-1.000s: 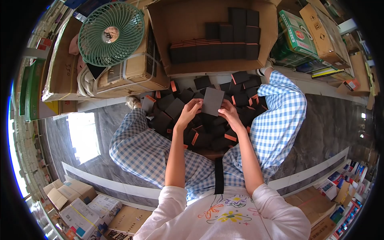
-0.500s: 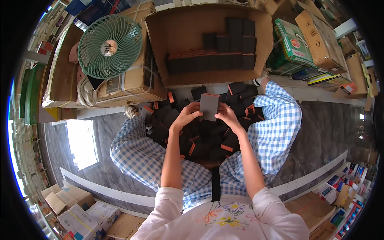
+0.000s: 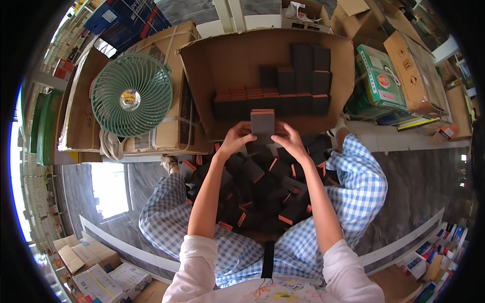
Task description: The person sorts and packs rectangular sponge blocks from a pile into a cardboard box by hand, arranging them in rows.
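Observation:
Between my two hands is a dark grey block (image 3: 262,126) with orange upper edges, held upright. My left hand (image 3: 237,140) grips its left side and my right hand (image 3: 289,140) its right side. The held block is at the near side of a large cardboard box (image 3: 202,65). Inside that box, black blocks (image 3: 298,105) with orange edges stand in rows, stacked higher at the right. Below my hands, a loose pile of similar black blocks (image 3: 262,192) lies between my legs.
A green fan (image 3: 132,96) stands at the left by a strapped carton (image 3: 177,101). To the right are a green-and-white box (image 3: 379,81) and a brown carton (image 3: 414,70). More cartons (image 3: 91,252) sit at the lower left. My legs flank the pile.
Both hands have moved forward from over the pile to the large box's near edge, carrying the block. It has tilted so its orange edges show. The camera view has shifted.

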A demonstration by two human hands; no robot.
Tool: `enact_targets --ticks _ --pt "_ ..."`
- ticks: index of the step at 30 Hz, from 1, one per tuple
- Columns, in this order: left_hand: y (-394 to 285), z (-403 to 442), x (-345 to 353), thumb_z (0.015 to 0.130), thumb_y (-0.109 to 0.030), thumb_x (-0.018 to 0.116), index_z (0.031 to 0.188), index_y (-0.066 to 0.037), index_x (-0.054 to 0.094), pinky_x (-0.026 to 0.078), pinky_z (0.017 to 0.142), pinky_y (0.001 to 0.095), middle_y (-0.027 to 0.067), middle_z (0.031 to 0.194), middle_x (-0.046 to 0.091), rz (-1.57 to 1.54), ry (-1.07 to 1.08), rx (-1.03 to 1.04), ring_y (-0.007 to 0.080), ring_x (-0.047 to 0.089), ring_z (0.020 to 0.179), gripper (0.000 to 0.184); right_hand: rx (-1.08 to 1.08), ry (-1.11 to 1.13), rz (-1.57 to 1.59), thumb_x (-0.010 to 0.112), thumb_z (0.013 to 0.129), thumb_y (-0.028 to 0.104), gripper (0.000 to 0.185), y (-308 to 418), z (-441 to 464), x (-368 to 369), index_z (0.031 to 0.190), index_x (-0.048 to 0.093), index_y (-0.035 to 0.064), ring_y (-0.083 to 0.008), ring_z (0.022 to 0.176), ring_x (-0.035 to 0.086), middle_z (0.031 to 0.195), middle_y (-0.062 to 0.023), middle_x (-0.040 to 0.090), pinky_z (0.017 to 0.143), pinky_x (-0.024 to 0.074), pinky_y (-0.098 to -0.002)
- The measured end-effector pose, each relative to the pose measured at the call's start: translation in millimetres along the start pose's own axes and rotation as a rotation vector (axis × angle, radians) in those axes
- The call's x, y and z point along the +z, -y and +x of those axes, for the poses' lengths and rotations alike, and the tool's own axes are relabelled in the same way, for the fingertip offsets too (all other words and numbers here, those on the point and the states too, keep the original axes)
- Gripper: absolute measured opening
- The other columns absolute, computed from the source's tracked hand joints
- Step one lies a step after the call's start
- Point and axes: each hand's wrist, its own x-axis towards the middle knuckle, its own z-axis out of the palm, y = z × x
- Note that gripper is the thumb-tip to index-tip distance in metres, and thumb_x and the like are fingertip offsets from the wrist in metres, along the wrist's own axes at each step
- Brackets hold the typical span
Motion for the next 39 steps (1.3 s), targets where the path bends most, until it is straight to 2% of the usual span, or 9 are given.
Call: enact_targets --ticks 3,5,11,13,16,21,29,33,39 --pt "5 40 -8 0.077 -0.014 0.070 0.122 -0.002 0.053 0.047 0.086 0.0322 0.0090 0.106 0.060 -0.010 -0.005 0.068 0.0181 0.058 0.098 0.050 -0.077 -0.043 -0.065 0.066 0.082 0.007 0.045 -2 37 -9 0.124 0.051 0.0000 -0.0150 0.100 0.061 0.108 -0.0097 0.063 0.083 0.0504 -0.0285" --pt "7 61 -10 0.078 -0.013 0.070 0.131 -0.004 0.043 0.048 0.086 0.0341 0.0106 0.108 0.058 0.106 -0.042 0.121 0.0193 0.057 0.099 0.061 -0.090 -0.085 -0.101 0.066 0.081 0.006 0.046 -11 53 -14 0.124 0.051 0.0000 -0.0150 0.096 0.063 0.103 -0.0106 0.065 0.079 0.0528 -0.0277" --pt "11 124 -18 0.075 -0.020 0.075 0.142 -0.007 0.024 0.049 0.084 0.0349 0.0117 0.106 0.058 0.034 -0.123 0.189 0.0202 0.058 0.095 0.084 -0.062 -0.165 -0.198 0.066 0.082 0.010 0.048 -17 111 -35 0.126 0.050 0.0021 -0.0210 0.093 0.065 0.115 -0.0158 0.061 0.078 0.0544 -0.0305" --pt "11 151 -27 0.076 -0.021 0.074 0.141 -0.006 0.026 0.049 0.084 0.0354 0.0121 0.106 0.058 0.036 -0.127 0.203 0.0207 0.058 0.095 0.082 0.001 -0.153 -0.216 0.064 0.084 0.012 0.045 -7 121 -41 0.126 0.050 0.0039 -0.0247 0.101 0.063 0.120 -0.0165 0.057 0.081 0.0537 -0.0326" --pt "3 179 -29 0.076 -0.022 0.073 0.138 -0.005 0.030 0.049 0.084 0.0357 0.0132 0.106 0.058 0.149 -0.162 0.157 0.0213 0.058 0.095 0.078 -0.121 -0.195 -0.340 0.058 0.089 0.013 0.034 -11 136 -52 0.121 0.054 0.0058 -0.0268 0.115 0.053 0.122 -0.0144 0.054 0.088 0.0509 -0.0358" --pt "15 215 -24 0.076 -0.026 0.073 0.137 -0.004 0.031 0.050 0.083 0.0360 0.0155 0.109 0.057 0.308 -0.172 0.090 0.0239 0.059 0.097 0.077 -0.038 -0.221 -0.392 0.057 0.089 0.013 0.029 -21 146 -56 0.117 0.056 0.0064 -0.0257 0.113 0.054 0.121 -0.0116 0.055 0.088 0.0505 -0.0364" --pt "22 221 -6 0.079 -0.033 0.069 0.122 0.003 0.051 0.046 0.090 0.0425 0.0276 0.125 0.051 0.693 -0.273 0.083 0.0408 0.052 0.113 0.059 -0.029 -0.185 -0.286 0.055 0.088 0.011 0.023 -33 141 -45 0.111 0.059 0.0063 -0.0246 0.110 0.056 0.118 -0.0099 0.057 0.086 0.0491 -0.0353" --pt "27 225 -8 0.079 -0.029 0.069 0.132 0.000 0.041 0.044 0.096 0.0437 0.0255 0.134 0.042 0.714 -0.252 0.098 0.0401 0.046 0.121 0.067 0.021 -0.179 -0.323 0.055 0.088 0.010 0.022 -30 128 -42 0.109 0.059 0.0063 -0.0238 0.109 0.056 0.115 -0.0094 0.058 0.085 0.0487 -0.0349" --pt "-1 235 -5 0.080 -0.036 0.067 0.139 -0.010 0.033 0.041 0.099 0.0453 0.0257 0.141 0.031 0.518 -0.254 0.356 0.0425 0.041 0.124 0.073 0.019 -0.188 -0.317 0.056 0.086 0.007 0.019 -38 120 -46 0.105 0.060 0.0055 -0.0223 0.106 0.057 0.111 -0.0094 0.058 0.081 0.0480 -0.0341"
